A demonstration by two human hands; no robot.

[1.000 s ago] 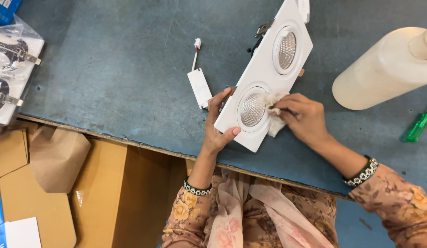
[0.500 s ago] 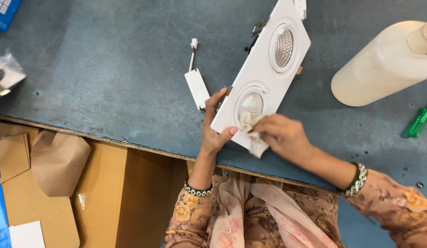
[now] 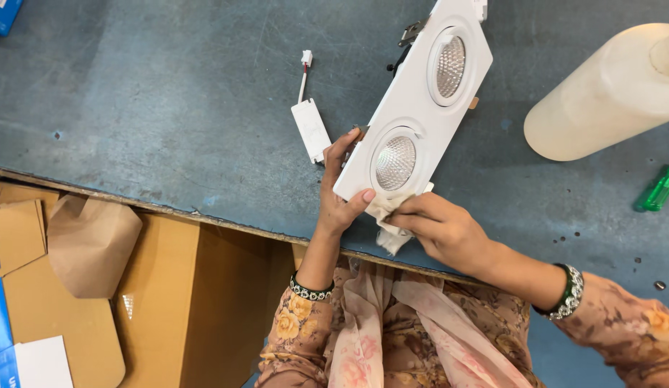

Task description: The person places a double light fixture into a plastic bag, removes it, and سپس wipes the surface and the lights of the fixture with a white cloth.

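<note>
A white rectangular light fixture (image 3: 420,108) with two round lamps rests tilted over the blue-grey table (image 3: 169,108). My left hand (image 3: 338,190) grips its near corner, thumb on the front face. My right hand (image 3: 442,230) pinches a small white cloth (image 3: 392,233) and presses it against the fixture's lower edge, just under the nearer lamp. A small white driver box (image 3: 310,129) with a short wire and connector lies on the table to the left of the fixture.
A large cream plastic bottle (image 3: 607,93) lies at the right. A green screwdriver handle (image 3: 658,188) shows at the right edge. Open cardboard boxes (image 3: 97,287) sit below the table's front edge. A blue box corner (image 3: 2,13) is at top left.
My right hand with the cloth has slid from the nearer lamp's face down to the fixture's lower edge. The view has shifted, and the clear packets at far left have left the frame.
</note>
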